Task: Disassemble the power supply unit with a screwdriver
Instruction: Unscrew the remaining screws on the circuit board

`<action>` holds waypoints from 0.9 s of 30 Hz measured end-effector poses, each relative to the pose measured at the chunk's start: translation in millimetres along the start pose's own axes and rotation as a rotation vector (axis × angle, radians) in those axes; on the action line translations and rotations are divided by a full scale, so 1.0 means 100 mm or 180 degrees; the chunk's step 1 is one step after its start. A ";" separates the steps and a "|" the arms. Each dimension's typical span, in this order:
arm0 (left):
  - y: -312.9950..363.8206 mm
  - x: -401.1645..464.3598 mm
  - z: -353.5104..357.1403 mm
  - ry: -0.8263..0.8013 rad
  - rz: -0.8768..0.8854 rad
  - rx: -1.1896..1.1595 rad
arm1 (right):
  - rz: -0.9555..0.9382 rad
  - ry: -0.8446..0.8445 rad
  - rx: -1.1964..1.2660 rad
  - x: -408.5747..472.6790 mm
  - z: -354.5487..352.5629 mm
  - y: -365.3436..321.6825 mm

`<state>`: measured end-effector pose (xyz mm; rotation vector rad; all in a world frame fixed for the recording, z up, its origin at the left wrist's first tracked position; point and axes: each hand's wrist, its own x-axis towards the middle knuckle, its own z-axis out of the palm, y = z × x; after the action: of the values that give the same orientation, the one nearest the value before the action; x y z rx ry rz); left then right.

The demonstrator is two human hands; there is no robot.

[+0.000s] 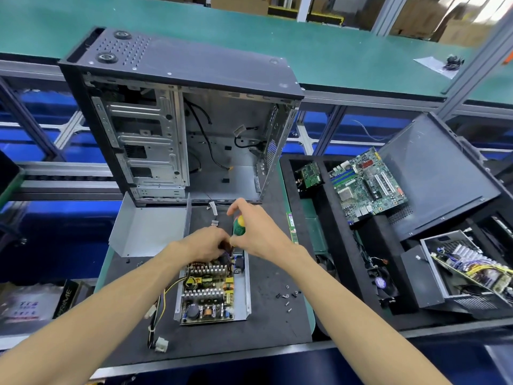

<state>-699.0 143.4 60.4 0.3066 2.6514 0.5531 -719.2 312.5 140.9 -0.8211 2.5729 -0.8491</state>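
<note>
Right hand (254, 232) grips the screwdriver (238, 225) upright over the power supply's (212, 290) far end; left hand (206, 244) pinches wires there, likely clearing them aside.

A single head-worn wide-angle camera looks forward and steeply down from close above the black work mat (266, 323), the conveyor (333, 51) running across the frame's far top edge.

We stand at an electronics teardown line: a green conveyor belt (333, 48) runs behind our workbench, stripped computer case (177, 112), loose motherboard (366, 184), cardboard boxes (416, 20) stacked beyond.
</note>
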 end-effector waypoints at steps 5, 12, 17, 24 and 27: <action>-0.02 0.00 0.00 0.0058 0.0070 -0.0054 | -0.0007 0.0026 0.0041 0.00 -0.01 0.01; -0.04 0.02 -0.01 -0.0014 0.0038 -0.0090 | -0.0081 0.0078 0.0067 -0.02 -0.06 -0.01; -0.04 -0.01 -0.05 0.0064 0.0047 -0.0365 | -0.0160 0.0204 0.0140 -0.04 -0.15 -0.05; -0.01 -0.06 -0.18 0.0719 -0.0736 -0.1592 | -0.0041 0.0474 0.0426 -0.11 -0.29 -0.06; 0.06 -0.09 -0.24 0.0942 -0.1103 -0.2823 | -0.0040 0.0662 0.0722 -0.15 -0.35 -0.06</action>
<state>-700.5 138.7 86.1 -0.5166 2.3269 1.6320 -720.0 333.2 173.3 -0.7153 2.5804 -1.2631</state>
